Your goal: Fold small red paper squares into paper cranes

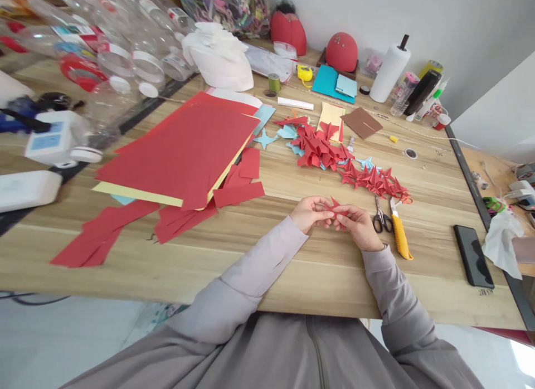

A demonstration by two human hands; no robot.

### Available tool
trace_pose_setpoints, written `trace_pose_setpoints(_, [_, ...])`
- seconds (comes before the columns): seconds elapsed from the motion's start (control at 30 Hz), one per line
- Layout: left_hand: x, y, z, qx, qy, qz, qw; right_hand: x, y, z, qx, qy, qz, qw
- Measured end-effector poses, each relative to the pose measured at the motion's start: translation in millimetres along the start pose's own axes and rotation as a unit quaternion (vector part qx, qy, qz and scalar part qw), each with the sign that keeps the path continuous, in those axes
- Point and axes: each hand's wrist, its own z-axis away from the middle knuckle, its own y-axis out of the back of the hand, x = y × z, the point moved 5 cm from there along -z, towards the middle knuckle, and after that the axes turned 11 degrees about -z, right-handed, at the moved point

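Star, red folded paper, quantity 1: pinched between closed fingertips of left hand and right hand. Right of grip: black-handled scissors, yellow utility knife. Beyond grip: clustered red stars.

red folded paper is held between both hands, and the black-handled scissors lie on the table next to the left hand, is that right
Not quite: the black-handled scissors lie on the table next to the right hand, not the left hand, as the head view shows. The red folded paper is indeed held between both hands.
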Motion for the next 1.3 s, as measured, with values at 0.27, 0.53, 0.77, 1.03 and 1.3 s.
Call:
trace_pose_setpoints(0.27, [1.0,-4.0,1.3,-0.001,-0.006,-0.006,1.000,-1.8,-2.3,0.9,0.006,0.000,-0.007,1.000])
trace_pose_setpoints(0.53, [0.9,-3.9,1.6,0.013,-0.016,-0.010,1.000,-2.9,-5.9,1.1,-0.003,-0.014,-0.043,0.999])
trace_pose_setpoints(0.77, [2.0,-4.5,0.6,0.018,-0.039,-0.014,0.999,-3.5,-4.5,1.4,-0.003,0.001,0.002,1.000])
trace_pose_setpoints(1.03, [1.1,-1.3,0.0,0.038,-0.037,-0.019,0.998,-3.6,-5.4,1.2,-0.006,-0.003,-0.017,1.000])
trace_pose_setpoints(1.3, [0.5,-1.5,0.5,0.024,-0.010,-0.010,1.000,-1.7,-3.8,-0.2,-0.001,0.022,-0.002,1.000])
